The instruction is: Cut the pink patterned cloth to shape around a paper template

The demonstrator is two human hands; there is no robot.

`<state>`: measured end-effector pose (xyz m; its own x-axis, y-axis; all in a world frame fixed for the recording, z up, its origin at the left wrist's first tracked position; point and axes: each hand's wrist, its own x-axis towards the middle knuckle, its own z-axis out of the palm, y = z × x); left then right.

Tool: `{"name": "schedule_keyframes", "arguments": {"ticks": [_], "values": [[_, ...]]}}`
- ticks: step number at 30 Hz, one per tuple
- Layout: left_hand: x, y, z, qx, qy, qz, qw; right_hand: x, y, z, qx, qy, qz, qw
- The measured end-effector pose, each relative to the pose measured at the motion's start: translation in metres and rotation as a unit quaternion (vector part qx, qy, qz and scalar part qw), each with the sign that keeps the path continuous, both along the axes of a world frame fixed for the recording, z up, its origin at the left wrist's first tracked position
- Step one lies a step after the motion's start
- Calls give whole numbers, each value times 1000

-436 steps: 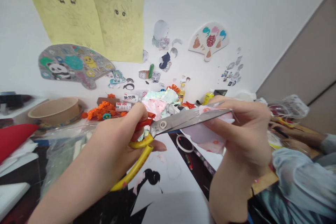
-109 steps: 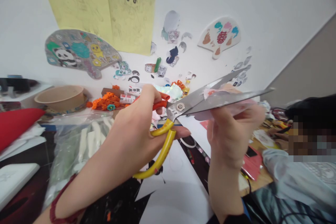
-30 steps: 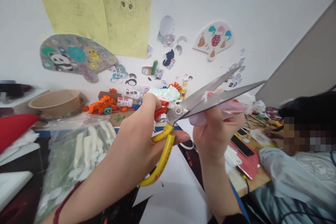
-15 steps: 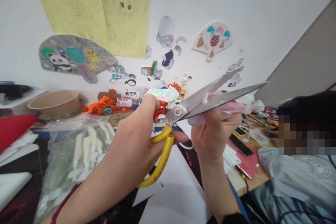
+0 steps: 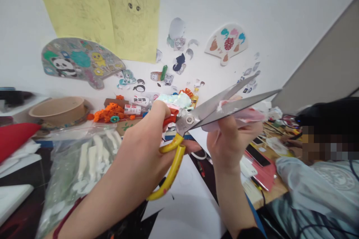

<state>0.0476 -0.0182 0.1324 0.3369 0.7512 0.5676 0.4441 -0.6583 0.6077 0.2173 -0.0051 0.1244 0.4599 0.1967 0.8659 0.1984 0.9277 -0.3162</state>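
My left hand [image 5: 144, 143] is wrapped round the handles of a pair of scissors [image 5: 189, 120], one loop yellow and the other orange-red. The two metal blades are spread and point up to the right. My right hand [image 5: 228, 147] holds a thin, pale pink, crumpled piece [image 5: 248, 115] that looks like plastic or cloth; its exact kind cannot be made out. A small whitish-pink bit of it shows between the blades, close above my right fingers. Part of the piece is hidden behind the lower blade and my fingers.
White paper [image 5: 185, 201] lies below my hands. On the left are a clear bag [image 5: 64, 168] with pale pieces and a tan bowl [image 5: 57, 110]. Orange flowers [image 5: 110, 112] stand by the wall. A co-worker [image 5: 322, 179] sits at right, near a phone [image 5: 256, 155].
My right hand and the pink piece have shifted slightly right. The scissors have moved a little left, their blades still spread. The co-worker's head has moved slightly.
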Motion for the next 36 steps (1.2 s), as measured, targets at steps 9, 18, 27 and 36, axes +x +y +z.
{"name": "schedule_keyframes", "arguments": {"ticks": [9,18,27,36], "values": [[5,2,-4,-51,2,-3,999,-5,-4,-1,-6,16,-8,1000],[5,1,-6,-12,17,6,1000,-5,-6,-3,-12,14,-58,998],[6,1,-4,-17,19,12,1000,-4,-4,-4,6,7,-50,999],[5,1,-4,-20,15,-4,1000,-6,-4,-3,6,10,-36,999]]}}
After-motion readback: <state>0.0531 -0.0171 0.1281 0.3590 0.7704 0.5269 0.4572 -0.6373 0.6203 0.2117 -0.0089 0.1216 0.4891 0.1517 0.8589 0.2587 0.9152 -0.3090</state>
